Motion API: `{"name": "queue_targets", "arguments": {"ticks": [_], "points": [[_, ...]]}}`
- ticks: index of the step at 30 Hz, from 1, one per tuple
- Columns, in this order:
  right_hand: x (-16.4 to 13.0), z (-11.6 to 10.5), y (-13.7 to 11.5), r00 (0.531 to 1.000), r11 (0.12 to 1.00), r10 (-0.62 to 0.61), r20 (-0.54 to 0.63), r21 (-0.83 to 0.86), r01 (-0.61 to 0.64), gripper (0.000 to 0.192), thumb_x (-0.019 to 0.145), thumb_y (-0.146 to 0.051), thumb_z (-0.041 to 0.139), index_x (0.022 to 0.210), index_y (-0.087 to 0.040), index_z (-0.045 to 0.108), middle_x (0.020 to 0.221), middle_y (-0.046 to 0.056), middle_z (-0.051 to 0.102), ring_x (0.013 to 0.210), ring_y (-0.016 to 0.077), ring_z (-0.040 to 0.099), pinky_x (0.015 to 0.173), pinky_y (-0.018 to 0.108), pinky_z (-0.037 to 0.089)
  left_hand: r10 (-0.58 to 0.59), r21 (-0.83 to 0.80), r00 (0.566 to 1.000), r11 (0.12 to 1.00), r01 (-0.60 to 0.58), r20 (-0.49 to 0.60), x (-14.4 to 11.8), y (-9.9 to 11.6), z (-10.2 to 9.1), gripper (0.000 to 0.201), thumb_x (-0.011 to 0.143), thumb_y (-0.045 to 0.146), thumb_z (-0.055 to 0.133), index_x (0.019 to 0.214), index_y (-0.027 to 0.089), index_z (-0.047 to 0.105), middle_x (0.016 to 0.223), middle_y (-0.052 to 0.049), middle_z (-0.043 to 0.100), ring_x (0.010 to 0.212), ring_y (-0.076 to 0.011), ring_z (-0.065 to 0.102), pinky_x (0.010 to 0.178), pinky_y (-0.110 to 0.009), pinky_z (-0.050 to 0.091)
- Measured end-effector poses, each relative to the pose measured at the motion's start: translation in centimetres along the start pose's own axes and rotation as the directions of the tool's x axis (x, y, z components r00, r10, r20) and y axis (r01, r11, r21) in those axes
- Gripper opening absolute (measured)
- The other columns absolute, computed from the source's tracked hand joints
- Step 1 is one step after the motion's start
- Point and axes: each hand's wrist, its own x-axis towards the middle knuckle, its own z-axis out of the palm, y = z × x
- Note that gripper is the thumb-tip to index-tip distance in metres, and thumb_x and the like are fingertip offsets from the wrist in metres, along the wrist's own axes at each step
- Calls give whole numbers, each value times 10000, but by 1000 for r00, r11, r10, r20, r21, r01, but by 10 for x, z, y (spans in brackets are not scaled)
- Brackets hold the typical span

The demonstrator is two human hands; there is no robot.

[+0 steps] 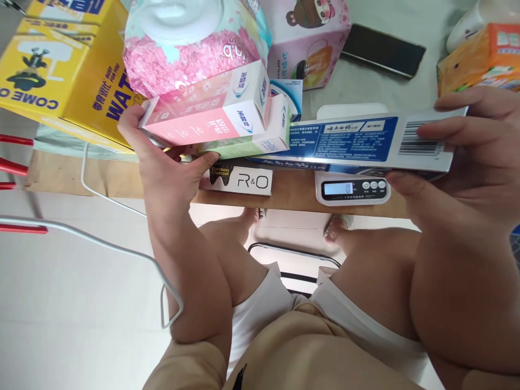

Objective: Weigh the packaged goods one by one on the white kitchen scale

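Note:
My left hand (166, 168) is closed round the near end of a pink toothpaste box (203, 115), its thumb against a green-and-white toothpaste box (244, 145) just under it. Between the thumb and fingers of my right hand (467, 157) is the barcode end of a long blue-and-white toothpaste box (353, 138). That box slants across above a white digital scale (353, 189), hiding its middle; its left end meets the green box. Below the boxes, a white and black R&O Bamboo Charcoal box (254, 181) lies at the table's front edge.
A yellow carton (81, 81) stands at the left, beside a pink floral pack with a white lid (174, 21). Behind are a pink cartoon box (309, 43) and a black phone (384, 50). An orange pack (479, 59) is at the right. A white cable (114, 241) hangs at the left.

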Motion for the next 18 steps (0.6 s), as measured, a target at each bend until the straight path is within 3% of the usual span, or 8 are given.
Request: {"name": "queue_targets", "arguments": {"ticks": [6, 12, 18], "points": [[-6, -8, 8, 993, 997, -79, -93, -14, 78, 564, 694, -549, 911, 1229, -406, 805, 1159, 65, 771, 1130, 347, 702, 895, 592, 574, 80, -46, 997, 996, -81, -12, 7, -19, 1, 848, 499, 76, 730, 1224, 293, 348, 1489, -84, 423, 1163, -163, 606, 772, -282, 622], [-10, -20, 9, 991, 995, -78, -109, -64, 71, 592, 660, -605, 915, 1224, -484, 783, 1234, 2, 760, 1127, 318, 714, 945, 599, 561, 81, -14, 997, 997, -81, -13, 6, -17, 2, 844, 491, 39, 706, 1223, 292, 370, 1464, -65, 452, 1167, -172, 626, 792, -273, 615], [-15, -39, 18, 991, 995, -79, -105, -60, 73, 658, 608, -685, 914, 1218, -474, 789, 1315, -7, 749, 1185, 326, 700, 1030, 610, 534, 96, 15, 995, 995, -95, -28, 5, -16, 7, 866, 473, 34, 700, 1236, 276, 367, 1454, -74, 445, 1200, -172, 618, 853, -267, 603]]}}
